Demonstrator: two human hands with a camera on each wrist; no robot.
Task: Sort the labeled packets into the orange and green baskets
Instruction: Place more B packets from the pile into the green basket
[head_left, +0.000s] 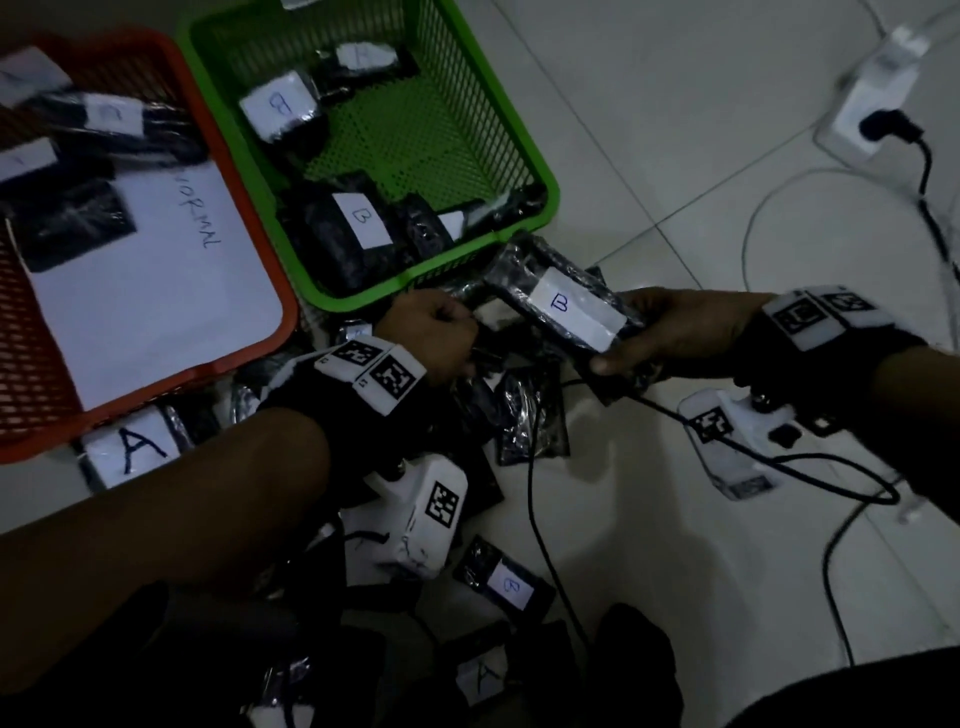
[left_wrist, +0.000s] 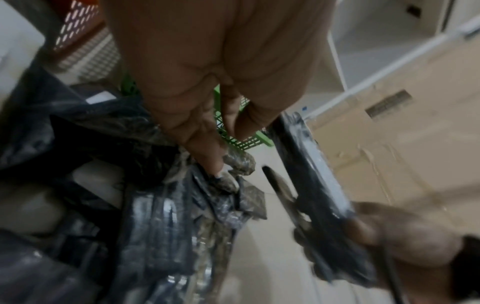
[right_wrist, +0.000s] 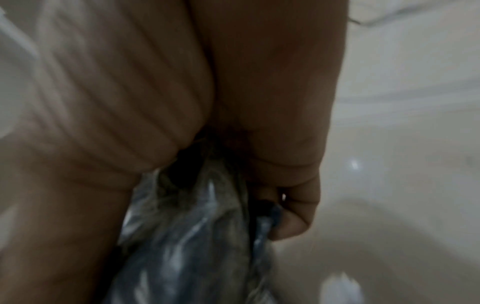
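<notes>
My right hand (head_left: 670, 327) grips a black plastic-wrapped packet (head_left: 571, 306) with a white label marked B, held just in front of the green basket (head_left: 550, 197). The wrist views show that packet (left_wrist: 311, 174) (right_wrist: 194, 236) clamped between thumb and fingers. My left hand (head_left: 431, 332) is down on a pile of black packets (head_left: 530, 415) beside it. Its fingertips (left_wrist: 213, 164) touch crinkled plastic and the thumb stands apart. The green basket holds several B packets. The orange basket (head_left: 218, 366) at left holds several packets too.
A white sheet marked NORMAL (head_left: 156, 291) lies in the orange basket. Loose packets lie on the tiled floor: one A (head_left: 130, 447), one B (head_left: 506, 584), another A (head_left: 480, 675). A power strip (head_left: 872, 104) and cables (head_left: 540, 493) are on the right. A cardboard box (left_wrist: 402, 133) stands beyond.
</notes>
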